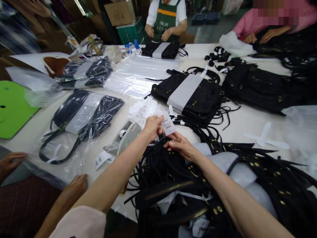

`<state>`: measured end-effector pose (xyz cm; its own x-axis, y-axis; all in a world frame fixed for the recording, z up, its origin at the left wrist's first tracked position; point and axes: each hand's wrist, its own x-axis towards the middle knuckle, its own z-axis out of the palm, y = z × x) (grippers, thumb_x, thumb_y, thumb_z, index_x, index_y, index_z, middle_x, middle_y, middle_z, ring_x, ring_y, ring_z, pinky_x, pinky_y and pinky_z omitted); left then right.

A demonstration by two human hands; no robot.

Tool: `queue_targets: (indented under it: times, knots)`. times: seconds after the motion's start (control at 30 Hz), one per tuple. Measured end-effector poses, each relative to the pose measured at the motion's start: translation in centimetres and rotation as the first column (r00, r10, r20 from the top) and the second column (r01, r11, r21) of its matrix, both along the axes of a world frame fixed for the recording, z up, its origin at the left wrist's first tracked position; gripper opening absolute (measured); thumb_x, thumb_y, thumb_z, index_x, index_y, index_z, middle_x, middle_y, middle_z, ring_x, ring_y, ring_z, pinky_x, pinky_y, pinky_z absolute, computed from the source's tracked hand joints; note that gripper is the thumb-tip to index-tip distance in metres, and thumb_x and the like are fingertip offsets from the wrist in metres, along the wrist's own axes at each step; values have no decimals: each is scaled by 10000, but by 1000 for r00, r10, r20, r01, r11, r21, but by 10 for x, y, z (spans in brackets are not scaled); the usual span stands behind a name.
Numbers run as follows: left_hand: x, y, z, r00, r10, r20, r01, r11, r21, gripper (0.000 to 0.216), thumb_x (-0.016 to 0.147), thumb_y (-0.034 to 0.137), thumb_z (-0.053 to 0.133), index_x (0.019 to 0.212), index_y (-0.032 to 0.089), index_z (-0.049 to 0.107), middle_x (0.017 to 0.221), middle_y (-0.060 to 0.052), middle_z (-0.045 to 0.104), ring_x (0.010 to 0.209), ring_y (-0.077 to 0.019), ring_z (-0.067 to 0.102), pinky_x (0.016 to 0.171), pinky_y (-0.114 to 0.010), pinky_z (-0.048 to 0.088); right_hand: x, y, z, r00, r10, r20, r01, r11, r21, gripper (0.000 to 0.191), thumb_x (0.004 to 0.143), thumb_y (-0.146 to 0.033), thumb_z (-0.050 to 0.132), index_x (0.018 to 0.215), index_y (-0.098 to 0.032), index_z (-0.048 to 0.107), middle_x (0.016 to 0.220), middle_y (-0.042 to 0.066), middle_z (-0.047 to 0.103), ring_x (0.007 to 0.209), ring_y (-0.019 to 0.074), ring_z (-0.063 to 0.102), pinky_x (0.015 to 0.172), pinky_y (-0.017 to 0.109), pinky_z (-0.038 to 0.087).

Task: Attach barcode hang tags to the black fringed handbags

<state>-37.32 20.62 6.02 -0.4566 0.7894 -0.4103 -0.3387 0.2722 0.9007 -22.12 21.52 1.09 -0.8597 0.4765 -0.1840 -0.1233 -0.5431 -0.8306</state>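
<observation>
My left hand (154,127) pinches a small white printed tag (168,125) between thumb and fingers. My right hand (182,146) is just below it, its fingers curled near the tag's lower edge; whatever they pinch is too small to make out. Under both hands lies a black bag (170,188) with a brass zipper, thin fringe strips and gold studs. Just left of my left hand are a pile of white tags (142,110) and a grey tape dispenser (127,135).
Plastic-wrapped bags (85,114) lie left, near a co-worker's hand (75,186). Clear plastic sleeves (138,74) and a banded black bag (188,92) lie ahead. A person in a green apron (166,21) works across the table. A green board (12,109) is far left.
</observation>
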Motion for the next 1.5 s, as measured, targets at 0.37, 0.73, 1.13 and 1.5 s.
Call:
queue_targets:
  times: [0.37, 0.73, 1.13, 1.5]
  knots:
    - [13, -6, -14, 984, 177, -33, -178, 983, -44, 173, 744, 210, 509, 640, 176, 375, 388, 83, 419, 276, -82, 450, 301, -154, 251, 7, 5, 4, 997, -9, 72, 24, 977, -211, 464, 628, -218, 711, 1050, -167, 524, 677, 13, 667, 488, 75, 535, 466, 185, 394]
    - [0, -20, -27, 976, 209, -59, -215, 969, -124, 130, 766, 209, 483, 686, 175, 387, 435, 73, 455, 295, -80, 454, 321, -167, 232, 19, 18, 11, 948, -319, 8, 318, 944, -93, 254, 617, -247, 656, 869, -213, 647, 901, 38, 683, 582, 104, 548, 537, 252, 426]
    - [45, -82, -79, 917, -210, -339, 147, 968, -202, 432, 476, 67, 696, 847, 173, 502, 687, 55, 532, 507, -57, 449, 523, -208, 349, 34, 22, 20, 737, -675, 14, 106, 136, 985, 268, 867, -334, 433, 920, -182, 647, 895, 84, 640, 846, 181, 573, 783, 302, 405]
    - [38, -85, -76, 992, -87, 91, 95, 991, -94, 356, 440, 46, 677, 774, 131, 589, 641, 44, 552, 542, -64, 499, 555, -210, 370, 41, 24, 22, 694, -333, 639, -615, 188, 766, 232, 798, -228, 451, 770, -195, 679, 784, 39, 683, 712, 160, 590, 638, 255, 362]
